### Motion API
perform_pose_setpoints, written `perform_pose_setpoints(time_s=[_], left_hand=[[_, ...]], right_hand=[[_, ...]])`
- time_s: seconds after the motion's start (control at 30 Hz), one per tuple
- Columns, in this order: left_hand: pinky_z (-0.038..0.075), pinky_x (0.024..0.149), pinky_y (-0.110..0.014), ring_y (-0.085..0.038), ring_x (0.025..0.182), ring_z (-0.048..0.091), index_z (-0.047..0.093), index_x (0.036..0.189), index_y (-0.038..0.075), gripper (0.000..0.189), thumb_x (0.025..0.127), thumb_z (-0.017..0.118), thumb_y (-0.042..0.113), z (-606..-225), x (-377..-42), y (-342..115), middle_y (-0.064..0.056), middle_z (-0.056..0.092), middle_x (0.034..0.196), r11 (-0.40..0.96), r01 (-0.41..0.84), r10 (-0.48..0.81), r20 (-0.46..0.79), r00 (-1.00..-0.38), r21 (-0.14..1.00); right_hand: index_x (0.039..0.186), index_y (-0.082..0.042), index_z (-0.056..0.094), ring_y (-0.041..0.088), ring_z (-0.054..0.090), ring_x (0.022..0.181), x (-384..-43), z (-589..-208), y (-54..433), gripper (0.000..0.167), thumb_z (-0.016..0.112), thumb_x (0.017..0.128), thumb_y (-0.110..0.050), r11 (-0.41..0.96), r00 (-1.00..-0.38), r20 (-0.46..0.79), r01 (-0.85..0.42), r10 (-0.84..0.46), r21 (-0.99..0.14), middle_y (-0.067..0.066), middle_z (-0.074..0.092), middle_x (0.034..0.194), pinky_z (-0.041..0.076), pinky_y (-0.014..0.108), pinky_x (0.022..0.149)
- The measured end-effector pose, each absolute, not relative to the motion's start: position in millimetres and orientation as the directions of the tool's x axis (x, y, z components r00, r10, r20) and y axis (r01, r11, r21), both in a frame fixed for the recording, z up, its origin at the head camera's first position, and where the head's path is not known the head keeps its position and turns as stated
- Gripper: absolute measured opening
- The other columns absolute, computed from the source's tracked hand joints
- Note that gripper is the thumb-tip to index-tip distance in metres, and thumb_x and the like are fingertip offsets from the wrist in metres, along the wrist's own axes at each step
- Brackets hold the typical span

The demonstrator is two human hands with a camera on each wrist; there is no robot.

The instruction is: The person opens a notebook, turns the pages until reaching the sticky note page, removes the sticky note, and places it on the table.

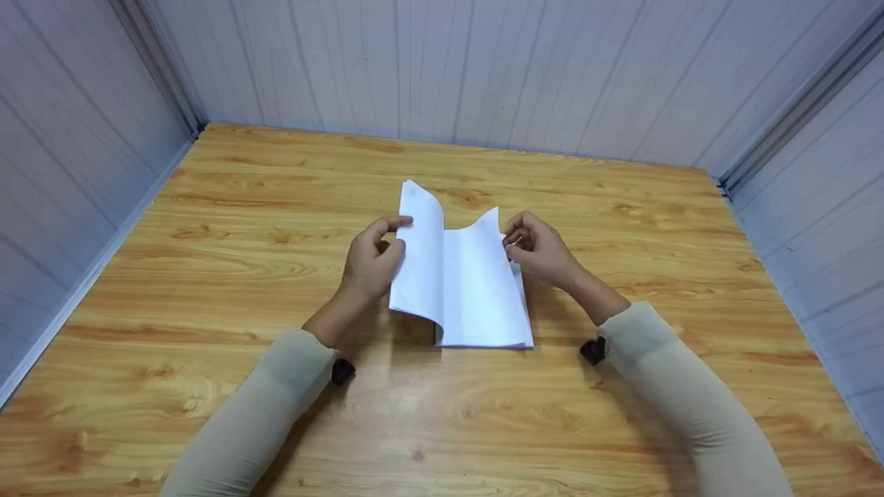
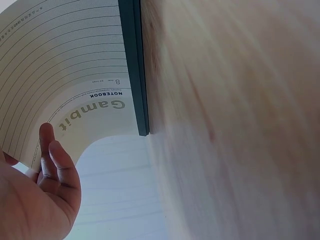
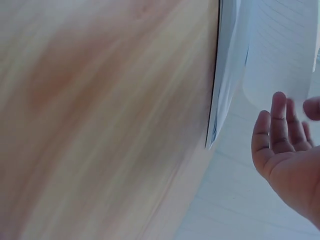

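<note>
Left hand pinches the left pages of the Gambit notebook, I judge to hold it open on the wooden table; at its right edge, I cannot tell whether the right hand pinches.

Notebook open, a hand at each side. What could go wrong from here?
1. The bent pages in the left hand may spring back if its pinch slips.
2. The raised page may crease or tear at its edge near the right hand.
3. The lower sheets on that side look uneven, so an extra one might lift too.
</note>
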State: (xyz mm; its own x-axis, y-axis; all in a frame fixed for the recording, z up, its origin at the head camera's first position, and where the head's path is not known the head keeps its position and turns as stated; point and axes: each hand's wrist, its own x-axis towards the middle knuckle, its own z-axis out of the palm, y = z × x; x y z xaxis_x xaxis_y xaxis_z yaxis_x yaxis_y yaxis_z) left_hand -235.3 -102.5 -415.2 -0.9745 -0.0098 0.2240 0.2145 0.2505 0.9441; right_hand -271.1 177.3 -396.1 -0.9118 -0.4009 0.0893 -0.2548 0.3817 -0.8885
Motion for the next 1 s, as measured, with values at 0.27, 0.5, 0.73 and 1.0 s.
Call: perform_pose_setpoints(time_s=[0.27, 0.5, 0.73, 1.0], left_hand=[[0.044, 0.071, -0.022, -0.016, 0.088, 0.055, 0.064, 0.122, 0.010, 0.037, 0.089, 0.047, 0.008, -409, -232, -102, -0.005, 0.062, 0.121, 0.243, 0.202, -0.005, 0.209, -0.978, 0.949], [0.042, 0.062, -0.022, -0.018, 0.068, 0.052, 0.065, 0.121, 0.014, 0.035, 0.091, 0.048, 0.009, -414, -235, -103, -0.006, 0.062, 0.120, 0.231, 0.182, -0.006, 0.188, -0.982, 0.956], [0.044, 0.067, -0.023, -0.018, 0.076, 0.055, 0.065, 0.121, 0.013, 0.036, 0.089, 0.048, 0.010, -414, -235, -103, -0.004, 0.062, 0.120, 0.234, 0.195, -0.012, 0.203, -0.979, 0.952], [0.045, 0.073, -0.022, -0.018, 0.092, 0.057, 0.064, 0.124, 0.009, 0.036, 0.090, 0.058, 0.018, -413, -236, -104, -0.005, 0.063, 0.126, 0.223, 0.203, -0.016, 0.212, -0.977, 0.953]], right_hand=[[0.112, 0.011, 0.053, 0.026, 0.060, 0.083, -263, -388, 168, 0.027, 0.056, 0.086, 0.004, 0.414, -0.864, 0.101, -0.335, -0.493, -0.846, 0.029, 0.058, 0.109, 0.047, 0.021, 0.070], [0.120, 0.002, 0.056, 0.027, 0.063, 0.082, -276, -410, 172, 0.034, 0.059, 0.087, 0.001, 0.417, -0.846, 0.085, -0.344, -0.526, -0.841, 0.024, 0.057, 0.120, 0.047, 0.022, 0.068], [0.128, -0.007, 0.055, 0.025, 0.066, 0.084, -272, -411, 168, 0.044, 0.063, 0.085, -0.003, 0.430, -0.813, 0.091, -0.394, -0.575, -0.812, 0.014, 0.056, 0.128, 0.052, 0.029, 0.075], [0.140, -0.020, 0.047, 0.024, 0.069, 0.096, -268, -411, 164, 0.061, 0.068, 0.083, -0.016, 0.481, -0.768, 0.072, -0.469, -0.637, -0.740, 0.009, 0.045, 0.135, 0.056, 0.040, 0.080]])
